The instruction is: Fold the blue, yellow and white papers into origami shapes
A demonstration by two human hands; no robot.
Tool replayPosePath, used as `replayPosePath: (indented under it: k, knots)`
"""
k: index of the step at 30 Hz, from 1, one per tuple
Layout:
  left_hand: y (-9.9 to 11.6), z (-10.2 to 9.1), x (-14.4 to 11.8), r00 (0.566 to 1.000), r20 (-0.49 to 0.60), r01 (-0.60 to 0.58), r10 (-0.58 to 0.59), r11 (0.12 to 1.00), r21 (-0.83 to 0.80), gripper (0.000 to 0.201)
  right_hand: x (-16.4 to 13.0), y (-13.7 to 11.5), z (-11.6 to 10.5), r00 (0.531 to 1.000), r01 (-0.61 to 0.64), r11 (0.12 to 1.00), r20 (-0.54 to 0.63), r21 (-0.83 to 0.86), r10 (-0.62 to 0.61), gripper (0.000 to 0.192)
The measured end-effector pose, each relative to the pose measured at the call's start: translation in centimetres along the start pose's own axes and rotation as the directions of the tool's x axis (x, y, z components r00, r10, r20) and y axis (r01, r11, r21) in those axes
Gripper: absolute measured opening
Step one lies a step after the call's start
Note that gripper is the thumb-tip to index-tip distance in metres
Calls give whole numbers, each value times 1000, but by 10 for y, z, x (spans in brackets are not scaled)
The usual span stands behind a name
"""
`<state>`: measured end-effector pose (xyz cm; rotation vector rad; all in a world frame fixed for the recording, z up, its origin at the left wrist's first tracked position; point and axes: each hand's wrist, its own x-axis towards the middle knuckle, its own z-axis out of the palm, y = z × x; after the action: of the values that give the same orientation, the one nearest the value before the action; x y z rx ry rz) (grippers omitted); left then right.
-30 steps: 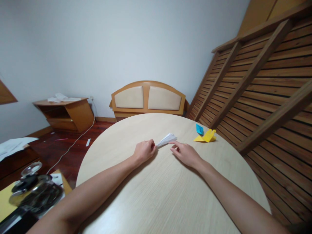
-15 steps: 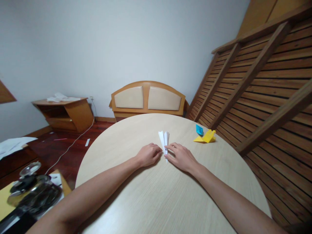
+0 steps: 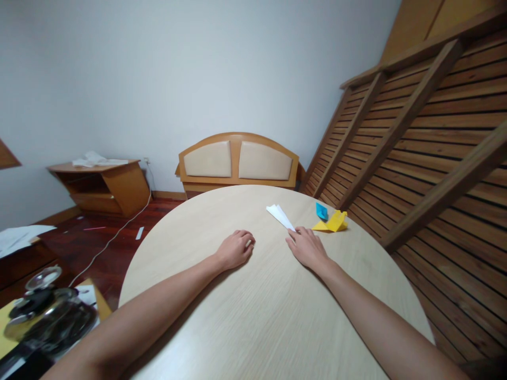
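My right hand (image 3: pixel 307 247) is on the right half of the round table (image 3: pixel 253 311), its fingers closed on the narrow pointed end of a white folded-paper plane (image 3: pixel 279 215). The plane's wider, flared end points away from me to the left; my fingers hide its tip. To the left, my left hand (image 3: pixel 236 249) rests on the tabletop, loosely curled with the fingers a little apart and nothing visible in it. Just beyond my right hand sit a yellow origami bird (image 3: pixel 333 221) and a small blue folded-paper piece (image 3: pixel 321 211).
A slatted wooden frame (image 3: pixel 420 153) leans along the right side. Behind the table stands a padded headboard (image 3: pixel 239 158). A low cabinet (image 3: pixel 99 184) is at the far left, with a cable (image 3: pixel 114 235) across the floor. Glassware (image 3: pixel 59 314) stands at lower left.
My right hand has moved right and away from me with the paper plane, which now slants to the left. My left hand has drawn back left, apart from the plane.
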<state>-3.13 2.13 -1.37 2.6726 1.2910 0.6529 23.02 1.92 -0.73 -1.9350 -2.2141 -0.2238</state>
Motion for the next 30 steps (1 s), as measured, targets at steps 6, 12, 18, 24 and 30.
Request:
replayPosePath:
  k: [6,12,18,24,30]
  knots:
    - [1,1,0,1000,-1,2,-2,1000,3,21,11,22,6,983,-183,981,-42,-70,180,52]
    - [2,1,0,1000,0,-2,2,1000,-1,22,14,27,10,976,-213,976,-56,-55,210,50]
    - [0,3,0,1000,-11,-6,5,1000,-12,23,18,32,15,965,-254,966,-74,-45,250,52]
    - [-2,5,1,1000,-4,-17,17,1000,24,35,17,27,13,976,-193,981,-102,6,193,51]
    - [-3,5,-1,998,56,-19,15,997,70,49,-10,-13,1,980,154,962,90,226,-178,70]
